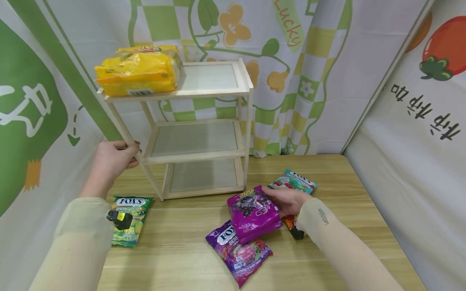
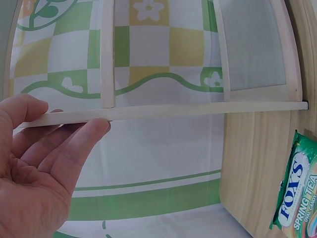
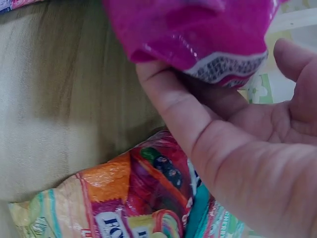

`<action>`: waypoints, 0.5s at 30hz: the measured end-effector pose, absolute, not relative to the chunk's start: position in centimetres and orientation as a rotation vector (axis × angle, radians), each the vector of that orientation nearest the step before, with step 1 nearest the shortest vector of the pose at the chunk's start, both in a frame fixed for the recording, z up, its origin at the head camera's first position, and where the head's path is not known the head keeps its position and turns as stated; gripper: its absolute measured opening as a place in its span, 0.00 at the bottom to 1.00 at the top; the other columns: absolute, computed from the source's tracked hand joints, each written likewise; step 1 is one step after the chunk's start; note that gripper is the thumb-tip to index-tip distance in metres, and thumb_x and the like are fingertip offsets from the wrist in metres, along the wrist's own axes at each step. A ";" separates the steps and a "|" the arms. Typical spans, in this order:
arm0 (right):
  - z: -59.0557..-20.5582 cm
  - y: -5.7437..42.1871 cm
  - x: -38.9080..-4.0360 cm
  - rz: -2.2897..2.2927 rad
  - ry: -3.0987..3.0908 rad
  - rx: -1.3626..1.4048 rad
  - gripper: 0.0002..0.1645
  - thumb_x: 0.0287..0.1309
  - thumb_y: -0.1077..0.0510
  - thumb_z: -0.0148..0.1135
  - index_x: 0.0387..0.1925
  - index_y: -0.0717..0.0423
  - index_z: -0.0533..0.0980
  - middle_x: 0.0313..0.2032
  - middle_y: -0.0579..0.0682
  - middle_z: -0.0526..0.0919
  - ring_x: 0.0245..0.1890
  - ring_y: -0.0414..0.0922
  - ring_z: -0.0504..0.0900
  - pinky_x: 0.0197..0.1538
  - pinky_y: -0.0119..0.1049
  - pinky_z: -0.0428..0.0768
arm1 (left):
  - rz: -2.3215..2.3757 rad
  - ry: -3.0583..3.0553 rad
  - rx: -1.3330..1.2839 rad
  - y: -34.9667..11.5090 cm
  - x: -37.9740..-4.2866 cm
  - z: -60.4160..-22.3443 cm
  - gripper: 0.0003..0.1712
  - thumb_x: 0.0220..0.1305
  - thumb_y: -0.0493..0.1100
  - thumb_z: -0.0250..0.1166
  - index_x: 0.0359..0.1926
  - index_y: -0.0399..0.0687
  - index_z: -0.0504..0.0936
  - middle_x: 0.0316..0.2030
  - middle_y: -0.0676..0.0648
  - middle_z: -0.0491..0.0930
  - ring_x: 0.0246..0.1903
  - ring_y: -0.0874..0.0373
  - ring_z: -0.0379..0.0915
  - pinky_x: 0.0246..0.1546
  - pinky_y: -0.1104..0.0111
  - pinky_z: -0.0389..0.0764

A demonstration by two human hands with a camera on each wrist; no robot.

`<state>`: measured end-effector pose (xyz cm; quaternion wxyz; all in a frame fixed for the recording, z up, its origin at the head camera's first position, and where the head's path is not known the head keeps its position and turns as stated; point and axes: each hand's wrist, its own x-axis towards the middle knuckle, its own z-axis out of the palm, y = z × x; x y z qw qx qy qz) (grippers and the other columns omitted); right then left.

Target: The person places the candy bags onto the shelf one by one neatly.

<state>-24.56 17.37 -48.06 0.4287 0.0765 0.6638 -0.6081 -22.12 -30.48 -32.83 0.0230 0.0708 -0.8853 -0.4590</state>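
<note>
My left hand (image 1: 114, 159) pinches the left front post of a three-tier white wooden rack (image 1: 194, 156). In the left wrist view, the thumb and fingers lie on either side of that post (image 2: 163, 111). At the right, my right hand (image 1: 289, 200) holds a magenta candy bag (image 1: 255, 214) with grapes printed on it, gripping its right side. The bag is tilted and overlaps a purple Fox's berries bag (image 1: 243, 258) below it. From the right wrist view, fingers reach under the magenta bag; part of them is hidden.
A yellow bag (image 1: 140, 74) lies on the rack's top tier, at the left. On the wooden table (image 1: 174, 250), a green Fox's Spring Tea bag (image 1: 132, 220) lies at left. A teal Fox's bag (image 1: 298, 182) and an orange-red Fox's bag (image 3: 143, 193) lie near my right hand.
</note>
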 end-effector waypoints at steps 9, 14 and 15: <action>-48.0 17.7 -24.0 -1.518 1.650 0.225 0.34 0.75 0.42 0.55 0.64 0.65 0.69 0.53 0.64 0.82 0.48 0.55 0.86 0.55 0.51 0.86 | -1.401 -2.740 0.214 -30.4 -22.1 -32.7 0.34 0.75 0.58 0.54 0.68 0.36 0.74 0.63 0.30 0.75 0.34 0.75 0.78 0.39 0.76 0.86; -48.2 17.9 -24.0 -1.505 1.630 0.192 0.31 0.73 0.45 0.59 0.62 0.67 0.72 0.51 0.65 0.84 0.46 0.55 0.88 0.55 0.51 0.86 | -1.405 -2.736 0.217 -30.4 -22.1 -32.7 0.34 0.75 0.57 0.54 0.68 0.36 0.74 0.63 0.30 0.75 0.34 0.75 0.78 0.39 0.76 0.86; -48.3 17.9 -24.0 -1.504 1.625 0.182 0.31 0.73 0.45 0.60 0.62 0.67 0.72 0.51 0.65 0.84 0.46 0.55 0.88 0.55 0.51 0.86 | -1.408 -2.735 0.218 -30.4 -22.1 -32.7 0.34 0.75 0.57 0.54 0.68 0.36 0.74 0.63 0.30 0.75 0.34 0.75 0.78 0.40 0.76 0.86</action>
